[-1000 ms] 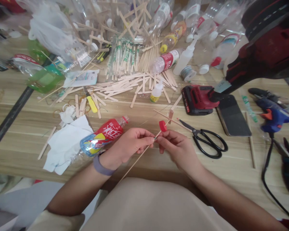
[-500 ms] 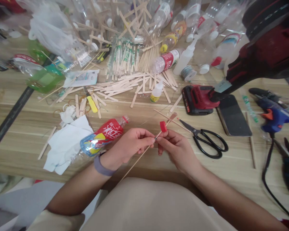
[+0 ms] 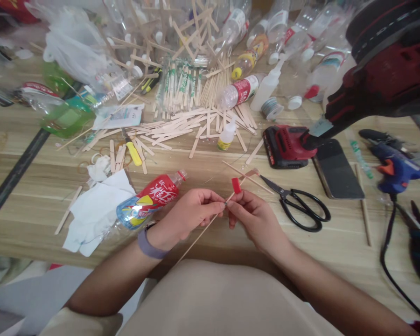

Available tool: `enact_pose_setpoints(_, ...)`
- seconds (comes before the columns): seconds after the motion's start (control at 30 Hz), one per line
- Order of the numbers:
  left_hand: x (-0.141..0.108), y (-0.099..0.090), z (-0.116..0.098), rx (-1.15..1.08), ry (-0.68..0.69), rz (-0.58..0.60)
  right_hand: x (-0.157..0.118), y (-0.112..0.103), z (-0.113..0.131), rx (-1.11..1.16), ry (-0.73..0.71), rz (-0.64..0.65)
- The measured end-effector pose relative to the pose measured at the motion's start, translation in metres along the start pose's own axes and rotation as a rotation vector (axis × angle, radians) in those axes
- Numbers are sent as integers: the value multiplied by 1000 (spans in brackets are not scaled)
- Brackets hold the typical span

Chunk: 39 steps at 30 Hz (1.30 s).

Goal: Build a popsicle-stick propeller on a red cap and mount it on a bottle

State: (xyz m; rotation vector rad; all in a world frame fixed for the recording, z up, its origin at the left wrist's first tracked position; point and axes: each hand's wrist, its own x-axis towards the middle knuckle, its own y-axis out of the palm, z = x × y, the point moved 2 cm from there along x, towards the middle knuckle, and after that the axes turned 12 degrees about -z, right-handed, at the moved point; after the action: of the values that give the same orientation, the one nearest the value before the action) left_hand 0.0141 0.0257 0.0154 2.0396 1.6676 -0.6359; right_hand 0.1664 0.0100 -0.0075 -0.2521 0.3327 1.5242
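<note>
Both hands meet above the table's front edge. My left hand [image 3: 199, 210] pinches a thin wooden stick [image 3: 199, 237] that slants from my lap up to the right. Fingertips of my right hand [image 3: 254, 212] close on the same stick just beside the left ones. A red bottle cap [image 3: 235, 185] sits by the stick at my right fingers. Something small and dark shows between the fingertips, too small to name. Left of my hands lies a bottle with a red and blue label [image 3: 149, 198]. Black-handled scissors [image 3: 301, 205] lie to the right.
Flat wooden sticks [image 3: 171, 128] and plastic bottles [image 3: 243, 91] cover the back. A small glue bottle [image 3: 227, 136] stands mid-table. At right are a red power tool [image 3: 289, 144], a phone [image 3: 339, 170] and a blue glue gun [image 3: 392, 163]. White paper [image 3: 94, 210] lies left.
The red cap has turned slightly and now shows more of its side. Both hands keep their pinch on the stick, nearly in place. The view has shifted slightly.
</note>
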Motion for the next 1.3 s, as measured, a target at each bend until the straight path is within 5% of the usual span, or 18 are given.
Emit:
enact_pose_setpoints(0.3, 4, -2, 2, -104, -32, 56, 2, 2, 4, -7, 21, -4)
enact_pose_setpoints(0.43, 10, -8, 1, -174, -50, -10, 1, -3, 13, -110, 28, 71)
enact_pose_setpoints(0.73, 14, -13, 0, -199, -89, -77, -2, -46, 60, -481, -387, -103)
enact_pose_setpoints(0.93, 11, -16, -4, -226, -70, -85, 43, -54, 69, -568, -561, -312)
enact_pose_setpoints(1.3, 13, -20, -4, -297, -83, -3, 129, -3, 70, -708, -696, -168)
